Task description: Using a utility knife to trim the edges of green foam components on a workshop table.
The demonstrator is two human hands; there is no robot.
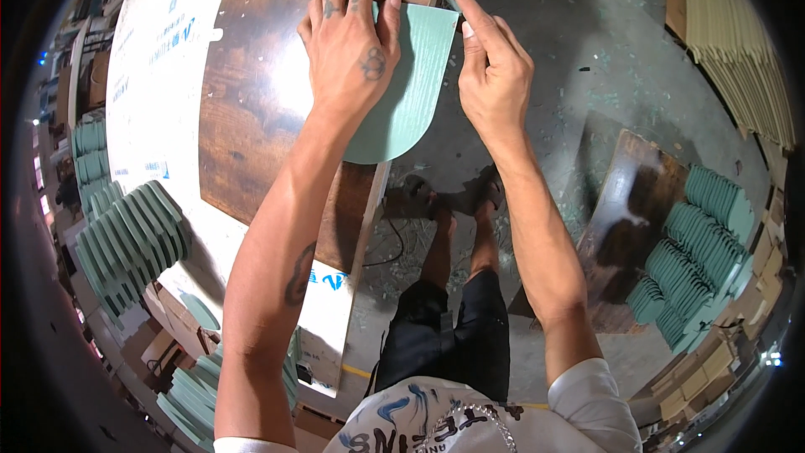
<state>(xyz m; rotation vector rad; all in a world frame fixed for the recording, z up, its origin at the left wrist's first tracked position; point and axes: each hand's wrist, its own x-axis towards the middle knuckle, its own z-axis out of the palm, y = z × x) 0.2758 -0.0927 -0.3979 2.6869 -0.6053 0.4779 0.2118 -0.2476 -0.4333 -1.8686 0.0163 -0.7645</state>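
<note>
Grey concrete floor, flecked with small green scraps [553, 75], is spreading around a white-topped worktable with blue printing [155, 59]. Across that table a large, glossy brown wood-grain panel [251, 109] is lying. Another brown wood-grain panel [633, 201] is resting on the floor to the right, with rows of stacked pale-green boards [700, 247] standing at its far side; more pale-green slats [134, 239] are sitting in stacks on the left, and a tall cream-coloured stack of sheets [729, 42] is standing at upper right.

On the wood-grain panel, at the table's right edge, a flat pale-green board with one rounded end [411, 92] is lying, its curve facing the person and its right side overhanging. The left hand [356, 50] is resting palm-down over its left part, fingers bending near the straight far end; whether the fingertips are hooking underneath is hidden. The right hand [496, 59] is holding thumb and forefinger slightly apart at the far right corner, possibly pinching a small dark sliver [451, 2], too small to tell.

Judging by its thinness, the board is looking light, stiff and smooth, its square corners probably chipping easily; its broad face is offering a flat pressing hold, its overhanging edge a pinch.
</note>
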